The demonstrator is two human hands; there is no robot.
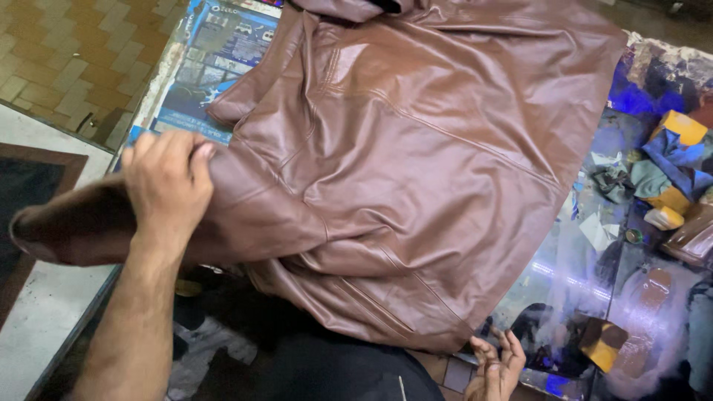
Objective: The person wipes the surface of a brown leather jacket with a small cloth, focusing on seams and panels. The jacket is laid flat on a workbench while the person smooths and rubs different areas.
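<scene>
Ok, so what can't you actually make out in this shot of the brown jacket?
- Head view: the jacket's collar is cut off by the top edge.
- The left hand's fingertips curl over the sleeve, out of sight.
- The right hand is cut by the bottom edge.
- Scraps at right are too blurred to identify.

The brown leather jacket [416, 171] runs off the top edge, so its collar is cut away. It covers most of the bench [564, 275]. The left hand [167, 182] hides the sleeve under its palm. The right hand [496, 365] is cut at the bottom edge. The scraps [672, 167] at right are too blurred to identify.
</scene>
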